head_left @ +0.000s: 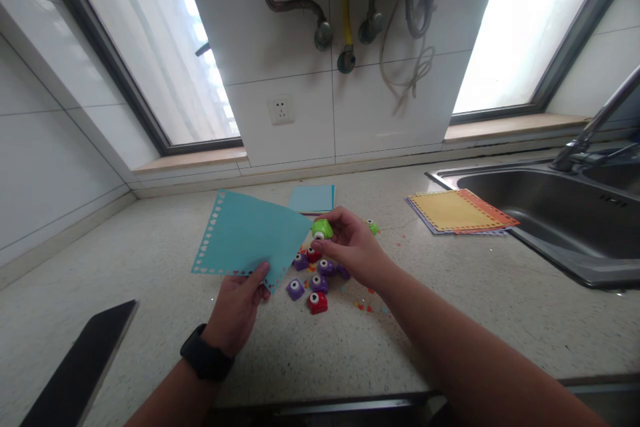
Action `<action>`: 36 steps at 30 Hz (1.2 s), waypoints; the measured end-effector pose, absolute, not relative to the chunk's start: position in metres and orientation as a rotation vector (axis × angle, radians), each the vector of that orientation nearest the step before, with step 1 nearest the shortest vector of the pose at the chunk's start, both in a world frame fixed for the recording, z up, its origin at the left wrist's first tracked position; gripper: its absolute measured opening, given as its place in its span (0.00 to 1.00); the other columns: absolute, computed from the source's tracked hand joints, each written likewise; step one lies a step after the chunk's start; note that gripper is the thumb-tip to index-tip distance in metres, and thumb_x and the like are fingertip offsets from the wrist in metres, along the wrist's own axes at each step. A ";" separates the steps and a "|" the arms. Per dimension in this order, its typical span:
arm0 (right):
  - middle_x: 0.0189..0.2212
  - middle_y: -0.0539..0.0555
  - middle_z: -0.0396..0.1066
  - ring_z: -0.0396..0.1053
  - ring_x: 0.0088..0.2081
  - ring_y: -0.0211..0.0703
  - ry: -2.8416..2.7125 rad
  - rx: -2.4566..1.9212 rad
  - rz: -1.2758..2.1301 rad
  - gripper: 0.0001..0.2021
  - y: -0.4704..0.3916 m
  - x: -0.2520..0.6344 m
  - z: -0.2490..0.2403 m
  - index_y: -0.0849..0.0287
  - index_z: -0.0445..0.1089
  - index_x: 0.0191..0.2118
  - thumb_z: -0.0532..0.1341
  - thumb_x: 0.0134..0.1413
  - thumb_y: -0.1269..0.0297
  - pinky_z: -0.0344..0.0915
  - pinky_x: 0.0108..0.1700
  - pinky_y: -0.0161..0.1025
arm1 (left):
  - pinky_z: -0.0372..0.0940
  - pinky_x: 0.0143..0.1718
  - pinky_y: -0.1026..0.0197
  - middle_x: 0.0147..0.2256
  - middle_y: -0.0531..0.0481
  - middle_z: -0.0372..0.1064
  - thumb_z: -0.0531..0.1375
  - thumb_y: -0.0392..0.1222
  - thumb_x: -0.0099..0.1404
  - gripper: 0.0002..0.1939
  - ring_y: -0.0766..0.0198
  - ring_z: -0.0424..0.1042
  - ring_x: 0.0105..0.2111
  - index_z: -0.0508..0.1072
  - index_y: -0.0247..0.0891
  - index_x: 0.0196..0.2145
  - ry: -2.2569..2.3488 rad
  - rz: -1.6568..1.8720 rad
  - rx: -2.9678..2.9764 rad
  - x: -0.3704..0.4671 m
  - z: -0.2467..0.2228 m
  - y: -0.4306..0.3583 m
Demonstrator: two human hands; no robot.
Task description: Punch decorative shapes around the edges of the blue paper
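My left hand (243,303) pinches the lower edge of a blue sheet of paper (255,230), thumb on top. Small shapes are cut out along the sheet's left and lower edges. My right hand (357,247) grips a green craft punch (321,229) at the sheet's right corner; I cannot tell whether the paper is inside its slot. Below, on the counter, lie several purple punches, among them one purple punch (295,289) at the front left, and a red punch (317,302). Another red punch (313,254) is partly covered. A second green punch (372,227) sits behind my right hand.
A stack of blue paper (313,197) lies behind the punches. Yellow punched sheets (453,212) and an orange sheet (487,210) rest by the steel sink (540,213). Paper bits (367,307) are scattered on the counter. A black board (85,367) is at the front left.
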State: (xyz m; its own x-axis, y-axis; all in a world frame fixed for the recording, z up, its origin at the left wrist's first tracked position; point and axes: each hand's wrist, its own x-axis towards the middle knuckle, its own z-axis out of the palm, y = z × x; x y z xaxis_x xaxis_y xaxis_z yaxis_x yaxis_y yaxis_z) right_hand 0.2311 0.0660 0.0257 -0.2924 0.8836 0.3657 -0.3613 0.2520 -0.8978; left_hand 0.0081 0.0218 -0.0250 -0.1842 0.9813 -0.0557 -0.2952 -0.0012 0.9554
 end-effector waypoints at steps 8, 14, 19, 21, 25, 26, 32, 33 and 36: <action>0.33 0.48 0.71 0.70 0.33 0.39 -1.341 -0.529 1.357 0.20 0.065 0.231 0.027 0.54 0.66 0.37 0.76 0.43 0.62 0.71 0.37 0.42 | 0.60 0.20 0.66 0.27 0.54 0.71 0.73 0.48 0.53 0.14 0.70 0.63 0.22 0.78 0.36 0.30 1.148 1.454 0.867 0.009 -0.024 0.022; 0.34 0.49 0.71 0.70 0.33 0.39 -1.326 -0.528 1.366 0.21 0.065 0.231 0.026 0.55 0.66 0.37 0.77 0.42 0.63 0.70 0.37 0.42 | 0.61 0.21 0.67 0.27 0.54 0.71 0.74 0.48 0.54 0.14 0.70 0.63 0.23 0.78 0.36 0.29 1.129 1.455 0.849 0.008 -0.025 0.022; 0.34 0.48 0.70 0.70 0.33 0.39 -1.345 -0.497 1.319 0.20 0.063 0.231 0.027 0.54 0.67 0.39 0.76 0.43 0.63 0.70 0.38 0.41 | 0.60 0.20 0.67 0.27 0.54 0.72 0.74 0.47 0.52 0.14 0.70 0.63 0.23 0.78 0.36 0.29 1.137 1.456 0.829 0.009 -0.024 0.022; 0.35 0.49 0.71 0.70 0.36 0.41 -1.387 -0.486 1.238 0.20 0.063 0.231 0.027 0.53 0.67 0.41 0.76 0.45 0.63 0.70 0.40 0.43 | 0.60 0.20 0.67 0.27 0.53 0.71 0.75 0.47 0.51 0.15 0.70 0.63 0.22 0.78 0.35 0.28 1.147 1.455 0.816 0.009 -0.023 0.022; 0.41 0.52 0.71 0.71 0.44 0.43 -1.476 -0.442 1.031 0.20 0.065 0.232 0.023 0.52 0.68 0.44 0.74 0.47 0.67 0.68 0.49 0.45 | 0.61 0.20 0.67 0.27 0.53 0.72 0.76 0.48 0.50 0.15 0.71 0.63 0.22 0.78 0.35 0.28 1.137 1.468 0.791 0.010 -0.022 0.022; 0.41 0.52 0.70 0.70 0.44 0.43 -1.489 -0.434 1.002 0.20 0.065 0.232 0.023 0.52 0.68 0.44 0.74 0.48 0.68 0.68 0.50 0.45 | 0.61 0.20 0.68 0.27 0.53 0.72 0.76 0.48 0.50 0.15 0.71 0.63 0.22 0.78 0.35 0.27 1.138 1.464 0.791 0.010 -0.022 0.022; 0.42 0.52 0.69 0.70 0.45 0.43 -1.536 -0.435 0.920 0.19 0.066 0.233 0.021 0.52 0.68 0.45 0.73 0.49 0.69 0.67 0.50 0.45 | 0.60 0.20 0.68 0.28 0.54 0.72 0.75 0.47 0.51 0.15 0.71 0.63 0.22 0.79 0.36 0.30 1.140 1.484 0.796 0.009 -0.022 0.021; 0.42 0.52 0.69 0.70 0.45 0.43 -1.538 -0.439 0.914 0.19 0.066 0.233 0.021 0.52 0.68 0.45 0.73 0.49 0.69 0.67 0.50 0.45 | 0.60 0.20 0.68 0.27 0.54 0.71 0.75 0.47 0.50 0.15 0.71 0.62 0.22 0.79 0.36 0.30 1.143 1.484 0.795 0.010 -0.022 0.021; 0.42 0.52 0.70 0.70 0.45 0.44 -1.536 -0.443 0.913 0.19 0.066 0.233 0.021 0.53 0.68 0.45 0.73 0.49 0.67 0.67 0.50 0.45 | 0.59 0.19 0.68 0.24 0.55 0.69 0.75 0.48 0.50 0.16 0.71 0.61 0.21 0.77 0.35 0.26 1.160 1.475 0.795 0.010 -0.021 0.021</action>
